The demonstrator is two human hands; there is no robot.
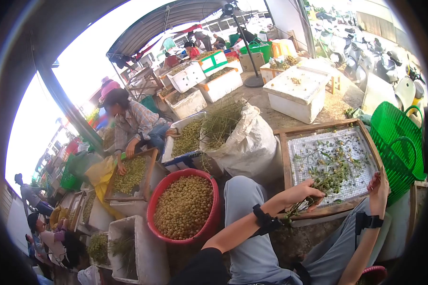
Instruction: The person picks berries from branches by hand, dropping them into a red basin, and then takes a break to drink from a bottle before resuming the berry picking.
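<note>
My left hand (303, 195) is closed around a bunch of leafy green stems (335, 178) at the near edge of a wooden-framed mesh screen (302, 164). The stems spread across the white mesh among loose leaves and small dark bits. Over the screen's right corner, beside a green plastic basket (399, 159), my right hand (379, 190) is raised. Its fingers point up, partly bent and apart, and I see nothing in them. Each wrist wears a black strap. Left of my knee sits a red basin (151, 209) full of small round yellow-brown fruits (183, 206).
A white sack (252, 142) of thin green stalks stands ahead. A person (135, 118) at left reaches into a wooden tray (150, 173) of fruits. White foam boxes (295, 97) and a black pole stand (253, 81) are farther off. An open foam box (150, 251) sits lower left.
</note>
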